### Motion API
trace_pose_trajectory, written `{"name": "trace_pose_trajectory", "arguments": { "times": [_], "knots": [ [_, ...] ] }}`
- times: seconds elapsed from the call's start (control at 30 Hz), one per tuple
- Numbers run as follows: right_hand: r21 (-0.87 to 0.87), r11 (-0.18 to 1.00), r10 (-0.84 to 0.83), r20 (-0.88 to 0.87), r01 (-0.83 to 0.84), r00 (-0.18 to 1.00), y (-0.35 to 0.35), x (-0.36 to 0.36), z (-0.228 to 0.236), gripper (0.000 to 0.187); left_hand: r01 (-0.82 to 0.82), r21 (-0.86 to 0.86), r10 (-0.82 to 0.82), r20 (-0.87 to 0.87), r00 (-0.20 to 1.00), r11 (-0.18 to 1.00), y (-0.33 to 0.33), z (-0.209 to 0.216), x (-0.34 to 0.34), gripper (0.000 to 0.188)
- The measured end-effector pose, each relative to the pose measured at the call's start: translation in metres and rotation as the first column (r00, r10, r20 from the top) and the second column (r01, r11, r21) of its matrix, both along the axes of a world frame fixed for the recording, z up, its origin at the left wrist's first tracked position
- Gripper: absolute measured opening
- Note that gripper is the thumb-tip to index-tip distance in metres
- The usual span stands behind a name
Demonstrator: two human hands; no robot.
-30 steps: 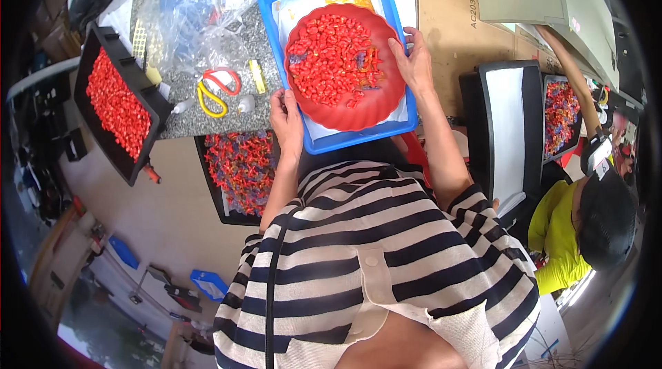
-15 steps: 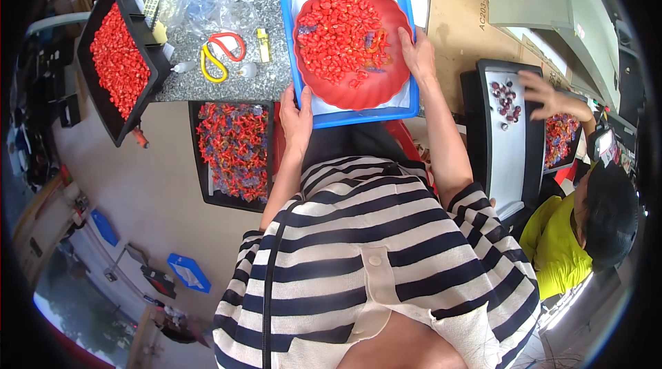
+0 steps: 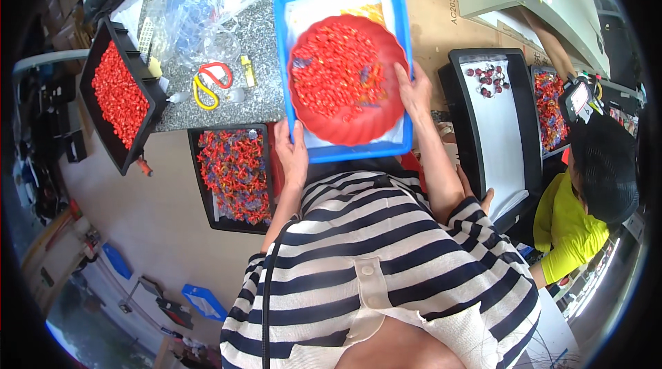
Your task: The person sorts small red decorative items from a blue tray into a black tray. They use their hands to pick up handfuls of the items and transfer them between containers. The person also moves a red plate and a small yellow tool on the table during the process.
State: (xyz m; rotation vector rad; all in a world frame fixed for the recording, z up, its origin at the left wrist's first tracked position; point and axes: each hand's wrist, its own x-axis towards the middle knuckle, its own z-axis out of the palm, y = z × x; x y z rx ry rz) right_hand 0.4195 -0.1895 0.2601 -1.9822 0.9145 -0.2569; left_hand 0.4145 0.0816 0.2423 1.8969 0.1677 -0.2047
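Note:
A round red fluted bowl [image 3: 383, 108] holds many small red pieces [image 3: 336, 69], with a few purple and orange bits among them. It sits inside a blue rectangular tray [image 3: 358, 154] lined with white, where some yellow pieces [image 3: 365, 12] show at the far end. My left hand [image 3: 292, 157] grips the tray's near left edge, thumb up. My right hand [image 3: 415, 95] holds the tray's right side, its thumb at the bowl's rim; the fingertips beneath are hidden. The tray's near end overhangs the table edge in front of my body.
Left on the speckled table [image 3: 207, 114] lie yellow-and-red-handled scissors [image 3: 207, 86] and clear plastic bags [image 3: 193, 31]. Black trays of red pieces [image 3: 118, 97] and mixed pieces [image 3: 234, 176] stand left. At right, a co-worker [image 3: 572, 203] holds a black tray [image 3: 503, 141] with dark beads [image 3: 491, 81].
The blue tray and bowl have come nearer my body, both hands still on them. The co-worker's far hand has left the black tray's beads and reaches farther away.

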Motion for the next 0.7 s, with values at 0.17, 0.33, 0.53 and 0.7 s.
{"name": "trace_pose_trajectory", "arguments": {
  "times": [0.17, 0.33, 0.53, 0.7],
  "knots": [
    [0.019, 0.998, -0.063, -0.038, 0.064, 0.997, -0.004, -0.062, -0.003, 0.037, 0.110, -0.020, -0.110, -0.041, 0.993, 0.994, -0.001, 0.009, -0.038, 0.025],
    [0.046, 0.995, -0.078, -0.193, 0.089, 0.978, -0.004, -0.070, 0.001, 0.038, 0.131, -0.040, -0.134, -0.083, 0.988, 0.991, -0.001, 0.009, -0.051, 0.025],
    [0.105, 0.989, -0.094, -0.125, 0.107, 0.988, 0.001, -0.085, -0.002, 0.035, 0.133, -0.068, -0.141, -0.126, 0.982, 0.989, 0.005, 0.004, -0.062, 0.026],
    [0.077, 0.996, -0.042, -0.091, 0.049, 0.995, 0.002, -0.093, -0.008, 0.033, 0.050, -0.293, -0.130, -0.260, 0.957, 0.955, 0.016, -0.004, -0.072, 0.043]
  ]
}}
